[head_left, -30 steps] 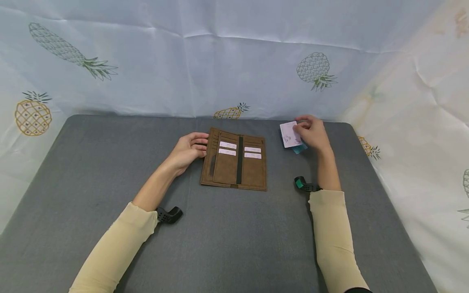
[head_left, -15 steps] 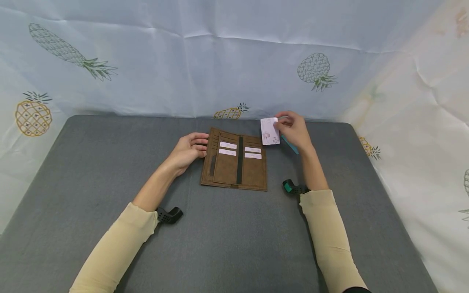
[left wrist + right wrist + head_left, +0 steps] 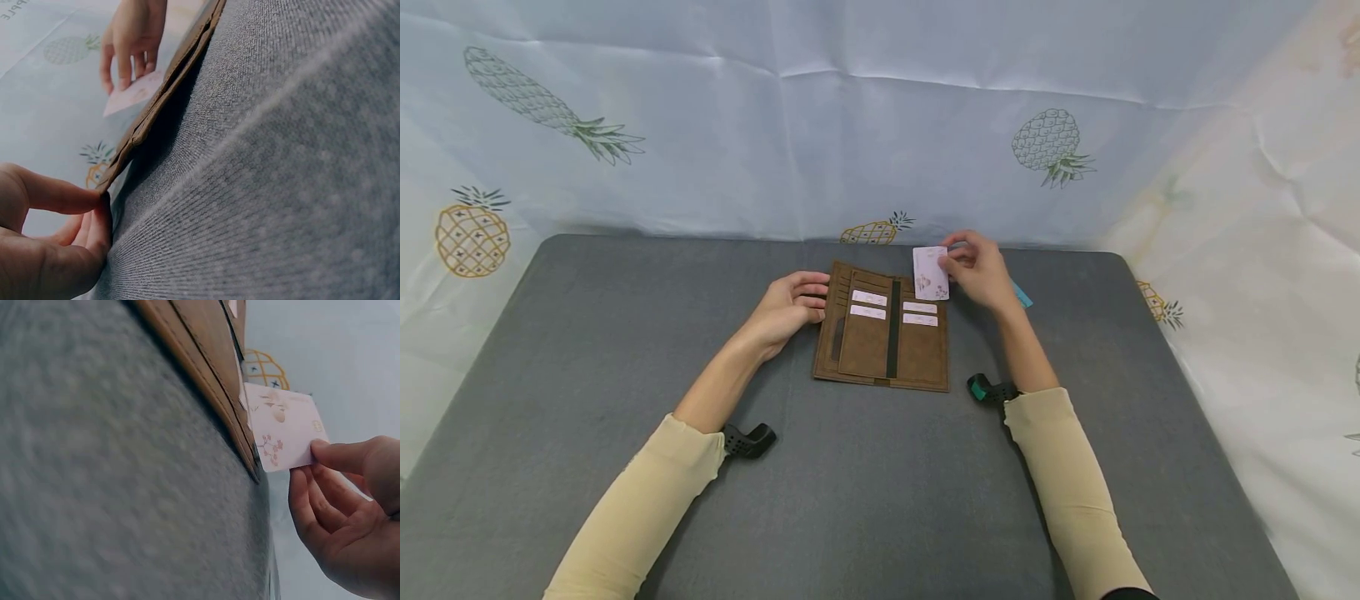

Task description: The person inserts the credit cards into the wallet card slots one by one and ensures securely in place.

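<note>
A brown wallet (image 3: 867,350) lies spread open on the grey table, with white-pink cards showing in slots on both inner panels. My left hand (image 3: 786,312) pinches its left edge between thumb and fingers, as the left wrist view also shows at the wallet's corner (image 3: 122,156). Between thumb and fingertips, my right hand (image 3: 981,271) holds a pale pink card (image 3: 930,273) over the wallet's upper right. Flower and bird-like prints on this card (image 3: 284,425) face the right wrist camera, and its lower edge is right at the wallet's edge.
A blue-green card (image 3: 1022,294) lies on the table behind the right wrist, mostly hidden by it. The grey tabletop (image 3: 865,500) ends at the back against a pale curtain (image 3: 850,158) printed with pineapples.
My right hand has carried the pink card leftward, off the blue-green card and over to the wallet's upper right. My left hand stays at the wallet's left edge.
</note>
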A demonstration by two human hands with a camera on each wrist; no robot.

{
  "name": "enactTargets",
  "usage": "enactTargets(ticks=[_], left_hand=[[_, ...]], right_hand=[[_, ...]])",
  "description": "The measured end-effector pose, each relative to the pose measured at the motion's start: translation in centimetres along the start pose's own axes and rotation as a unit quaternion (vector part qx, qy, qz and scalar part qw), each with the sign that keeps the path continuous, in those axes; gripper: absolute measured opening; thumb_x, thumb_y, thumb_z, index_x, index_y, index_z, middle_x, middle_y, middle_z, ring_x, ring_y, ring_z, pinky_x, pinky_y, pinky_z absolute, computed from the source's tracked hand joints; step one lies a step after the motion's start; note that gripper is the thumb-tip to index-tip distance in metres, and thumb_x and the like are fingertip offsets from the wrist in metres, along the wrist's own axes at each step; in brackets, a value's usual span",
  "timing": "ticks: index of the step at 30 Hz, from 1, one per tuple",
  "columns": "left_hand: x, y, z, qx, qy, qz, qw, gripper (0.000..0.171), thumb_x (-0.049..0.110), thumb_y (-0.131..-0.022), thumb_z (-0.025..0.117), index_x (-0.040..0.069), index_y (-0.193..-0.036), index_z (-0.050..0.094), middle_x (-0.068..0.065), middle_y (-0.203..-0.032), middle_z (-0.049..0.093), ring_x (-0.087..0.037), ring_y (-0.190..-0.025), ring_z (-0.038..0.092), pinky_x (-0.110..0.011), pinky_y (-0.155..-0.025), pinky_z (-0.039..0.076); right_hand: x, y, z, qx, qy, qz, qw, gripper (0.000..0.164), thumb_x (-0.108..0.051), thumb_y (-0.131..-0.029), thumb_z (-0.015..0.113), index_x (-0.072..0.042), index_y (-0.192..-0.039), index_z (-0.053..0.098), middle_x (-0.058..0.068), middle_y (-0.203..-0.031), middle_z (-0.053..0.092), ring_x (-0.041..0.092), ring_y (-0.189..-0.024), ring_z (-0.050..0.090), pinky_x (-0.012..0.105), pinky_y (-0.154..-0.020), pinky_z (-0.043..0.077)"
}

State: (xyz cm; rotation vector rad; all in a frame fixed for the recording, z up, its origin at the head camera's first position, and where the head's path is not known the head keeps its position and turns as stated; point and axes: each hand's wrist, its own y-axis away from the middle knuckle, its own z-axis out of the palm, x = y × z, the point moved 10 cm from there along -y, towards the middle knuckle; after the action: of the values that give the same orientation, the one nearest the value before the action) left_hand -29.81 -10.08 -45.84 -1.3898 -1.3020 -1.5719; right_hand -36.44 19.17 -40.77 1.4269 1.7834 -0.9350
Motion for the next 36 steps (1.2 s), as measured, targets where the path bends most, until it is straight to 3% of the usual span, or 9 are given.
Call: enactTargets(ticks=[5, 8, 16, 23, 28, 30, 36], left_hand=[[0.0, 0.0, 0.0, -0.001, -0.002, 0.002, 1.0, 0.065, -0.017, -0.099, 0.056, 0.0, -0.161, 0.044, -0.026, -0.155, 0.049, -0.036, -0.132, 0.056, -0.018, -0.091, 0.056], [-0.1, 0.0, 0.0, -0.001, -0.002, 0.003, 1.0, 0.065, -0.017, -0.099, 0.056, 0.0, -0.161, 0.044, -0.026, -0.155, 0.049, -0.035, -0.132, 0.056, -0.017, -0.091, 0.056], [-0.1, 0.1, 0.0, -0.001, -0.003, 0.005, 1.0, 0.065, -0.016, -0.1, 0.056, 0.0, -0.161, 0.043, -0.025, -0.155, 0.049, -0.031, -0.13, 0.057, -0.015, -0.09, 0.057], [-0.1, 0.1, 0.0, 0.0, -0.004, 0.004, 1.0, 0.065, -0.017, -0.1, 0.056, 0.001, -0.161, 0.043, -0.025, -0.155, 0.049, -0.03, -0.13, 0.057, -0.015, -0.09, 0.057], [-0.1, 0.1, 0.0, -0.001, -0.002, 0.005, 1.0, 0.065, -0.017, -0.099, 0.056, 0.0, -0.161, 0.044, -0.026, -0.156, 0.049, -0.031, -0.13, 0.057, -0.015, -0.09, 0.057], [-0.1, 0.0, 0.0, -0.001, 0.0, 0.005, 1.0, 0.064, -0.017, -0.099, 0.056, 0.0, -0.16, 0.045, -0.026, -0.155, 0.049, -0.032, -0.13, 0.057, -0.015, -0.089, 0.057], [-0.1, 0.0, 0.0, -0.002, 0.0, 0.004, 1.0, 0.065, -0.017, -0.099, 0.057, 0.0, -0.16, 0.045, -0.026, -0.155, 0.049, -0.033, -0.13, 0.057, -0.015, -0.089, 0.056]], right_hand=[[-0.1, 0.1, 0.9, -0.009, 0.001, 0.011, 1.0, 0.029, -0.004, -0.105, 0.069, 0.005, -0.132, 0.065, 0.032, -0.115, 0.078, 0.021, -0.084, 0.079, 0.04, -0.081, 0.07], [-0.1, 0.3, 1.1, -0.012, 0.003, 0.015, 1.0, 0.029, -0.003, -0.105, 0.069, 0.004, -0.133, 0.065, 0.031, -0.115, 0.078, 0.025, -0.087, 0.079, 0.045, -0.083, 0.07], [0.9, 0.4, 1.5, -0.047, 0.02, 0.041, 0.998, 0.031, 0.0, -0.106, 0.066, 0.006, -0.136, 0.062, 0.035, -0.114, 0.076, 0.015, -0.082, 0.076, 0.033, -0.08, 0.07], [1.2, 0.8, 2.2, -0.107, 0.031, 0.065, 0.992, 0.037, 0.0, -0.108, 0.06, 0.005, -0.144, 0.056, 0.035, -0.12, 0.074, 0.04, -0.102, 0.078, 0.037, -0.092, 0.068], [1.1, 1.1, 2.4, -0.133, 0.047, 0.069, 0.988, 0.039, -0.003, -0.109, 0.062, 0.004, -0.146, 0.055, 0.034, -0.124, 0.073, 0.046, -0.11, 0.075, 0.033, -0.086, 0.059], [1.1, 1.1, 2.5, -0.139, 0.053, 0.066, 0.987, 0.04, -0.004, -0.108, 0.063, 0.004, -0.146, 0.055, 0.033, -0.125, 0.073, 0.045, -0.11, 0.075, 0.03, -0.082, 0.052], [1.0, 1.1, 2.6, -0.148, 0.057, 0.052, 0.986, 0.039, -0.005, -0.106, 0.066, 0.007, -0.142, 0.058, 0.032, -0.123, 0.073, 0.032, -0.1, 0.073, 0.027, -0.077, 0.048]])
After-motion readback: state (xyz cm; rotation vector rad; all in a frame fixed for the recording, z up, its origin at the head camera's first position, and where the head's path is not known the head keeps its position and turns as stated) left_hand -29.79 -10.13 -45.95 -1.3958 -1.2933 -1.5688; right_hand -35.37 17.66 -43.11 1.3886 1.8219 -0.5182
